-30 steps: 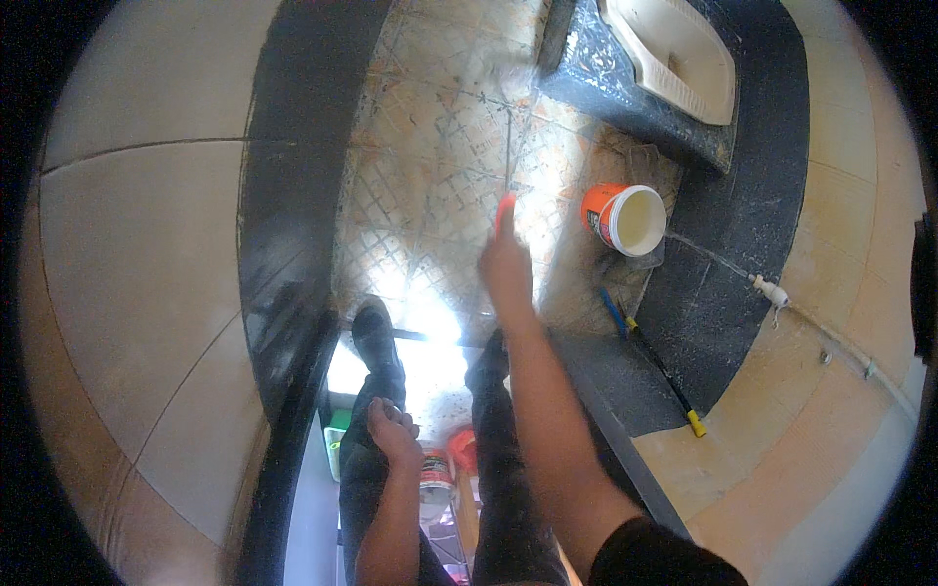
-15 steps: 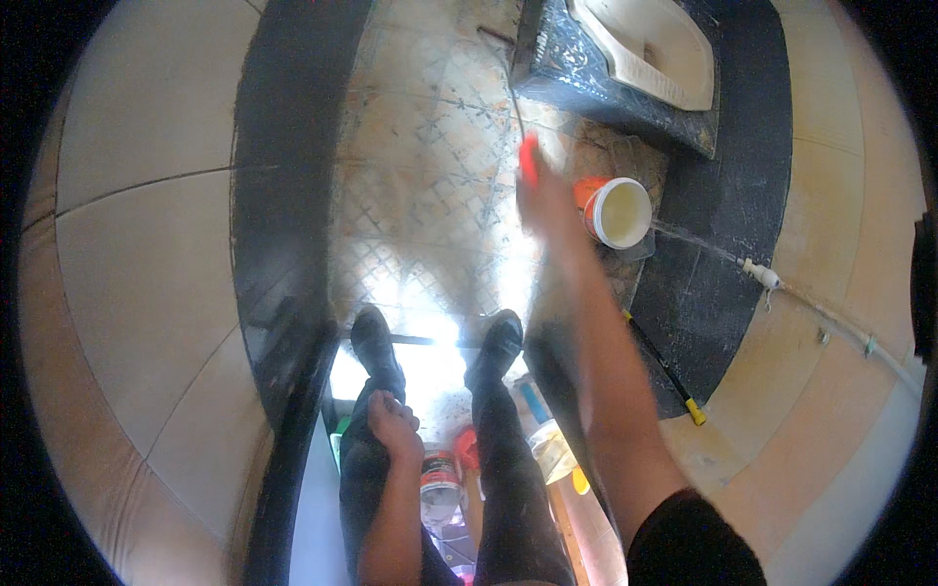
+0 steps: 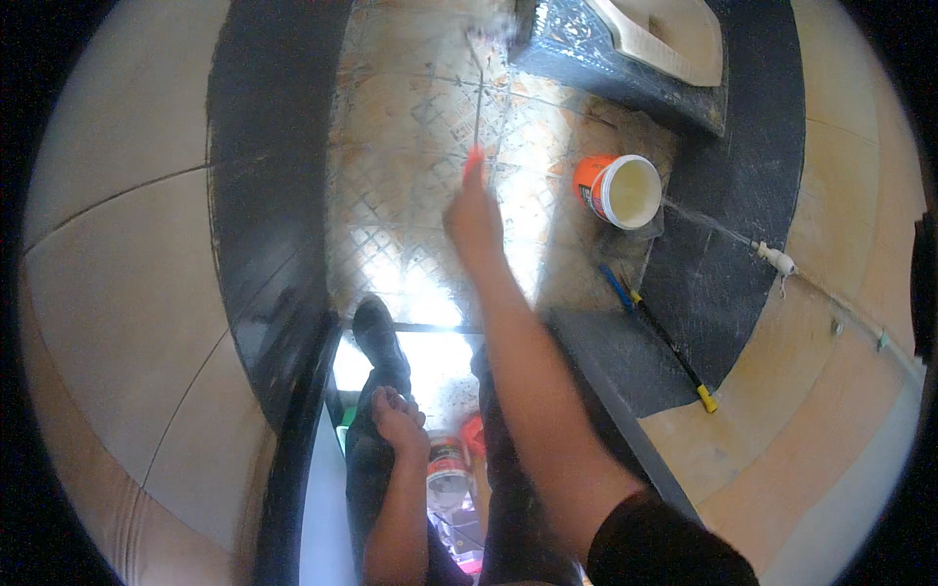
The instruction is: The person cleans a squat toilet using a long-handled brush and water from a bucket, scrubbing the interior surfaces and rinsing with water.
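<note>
My right hand (image 3: 474, 223) grips the red handle of a paint roller (image 3: 479, 103), its thin wire frame reaching away over the tiled floor (image 3: 391, 195). The roller's head is blurred, close to the near left corner of the raised dark base (image 3: 625, 83) under a squat toilet (image 3: 684, 44). Near my left knee, my left hand (image 3: 399, 420) rests with its fingers curled closed, and I see nothing in them. To the right of my right hand, an orange and white bucket (image 3: 635, 191) stands tilted, with pale liquid in it.
Water sprays from a white tap fitting (image 3: 777, 259) on the right wall toward the bucket. A black pole with yellow ends (image 3: 674, 347) and a blue-handled tool (image 3: 616, 286) lie to the right. Another bucket (image 3: 447, 469) stands between my legs, behind the doorway sill.
My right hand has swung left and slightly nearer with the paint roller. My view has shifted a little. The left hand stays by my knee.
</note>
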Tool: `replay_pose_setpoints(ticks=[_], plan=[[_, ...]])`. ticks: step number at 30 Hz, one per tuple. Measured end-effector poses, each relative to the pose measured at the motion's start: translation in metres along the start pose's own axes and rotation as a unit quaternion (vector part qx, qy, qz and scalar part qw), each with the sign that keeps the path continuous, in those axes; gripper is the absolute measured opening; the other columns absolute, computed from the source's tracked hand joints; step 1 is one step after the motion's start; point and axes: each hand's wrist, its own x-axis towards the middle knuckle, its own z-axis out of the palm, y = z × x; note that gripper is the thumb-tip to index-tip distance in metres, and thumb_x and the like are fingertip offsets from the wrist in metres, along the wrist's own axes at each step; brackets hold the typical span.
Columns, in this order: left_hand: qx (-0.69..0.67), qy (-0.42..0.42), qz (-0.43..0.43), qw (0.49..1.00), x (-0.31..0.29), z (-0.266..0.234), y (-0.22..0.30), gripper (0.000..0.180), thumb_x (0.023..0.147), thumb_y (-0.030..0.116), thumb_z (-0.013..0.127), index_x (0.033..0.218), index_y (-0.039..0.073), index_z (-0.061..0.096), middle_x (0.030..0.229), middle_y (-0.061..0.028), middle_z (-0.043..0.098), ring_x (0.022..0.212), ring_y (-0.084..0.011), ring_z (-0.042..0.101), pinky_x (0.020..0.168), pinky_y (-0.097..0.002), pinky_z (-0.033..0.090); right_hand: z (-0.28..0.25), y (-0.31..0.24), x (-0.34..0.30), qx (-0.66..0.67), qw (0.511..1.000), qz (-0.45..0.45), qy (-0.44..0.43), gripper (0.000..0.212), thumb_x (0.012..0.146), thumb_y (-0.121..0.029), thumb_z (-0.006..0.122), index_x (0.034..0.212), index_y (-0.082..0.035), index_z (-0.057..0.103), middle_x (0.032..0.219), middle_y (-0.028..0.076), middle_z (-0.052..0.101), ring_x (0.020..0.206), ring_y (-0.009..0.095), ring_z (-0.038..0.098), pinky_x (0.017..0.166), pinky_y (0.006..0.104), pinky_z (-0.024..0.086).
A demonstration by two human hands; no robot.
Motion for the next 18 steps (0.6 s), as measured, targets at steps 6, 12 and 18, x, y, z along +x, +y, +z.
replay_pose_setpoints(ticks=[6,12,18], plan=[[0.013,-0.043,0.008,0.999,0.004,-0.011,-0.012,0.024,0.096,0.037,0.05,0.086,0.016,0.053,0.058,0.0046,0.039,0.042,-0.0094,0.038,0.035,-0.026,0.025,-0.104,-0.074,0.22,-0.051,0.996,-0.064,-0.029,0.02,0.088,-0.014,0.056,0.088,0.003,0.066,0.086,0.022,0.07,0.073,0.03,0.072,0.066,0.0421,0.058],[-0.098,-0.182,0.022,0.978,0.028,-0.025,-0.021,0.019,0.096,0.036,0.051,0.09,0.019,0.056,0.055,0.004,0.04,0.037,-0.0127,0.033,0.032,-0.0287,0.022,-0.15,-0.029,0.157,-0.033,0.994,-0.005,-0.101,0.026,0.087,-0.018,0.054,0.107,-0.001,0.061,0.082,0.023,0.069,0.07,0.033,0.069,0.062,0.045,0.055],[-0.007,-0.071,0.041,0.997,0.007,0.008,0.008,0.019,0.096,0.034,0.05,0.087,0.018,0.053,0.055,0.0057,0.035,0.037,-0.0105,0.029,0.033,-0.0282,0.02,-0.071,0.044,-0.111,-0.163,0.977,0.028,-0.136,0.074,0.095,-0.017,0.048,0.156,-0.022,0.006,0.083,0.028,0.066,0.078,0.046,0.066,0.066,0.0518,0.053]])
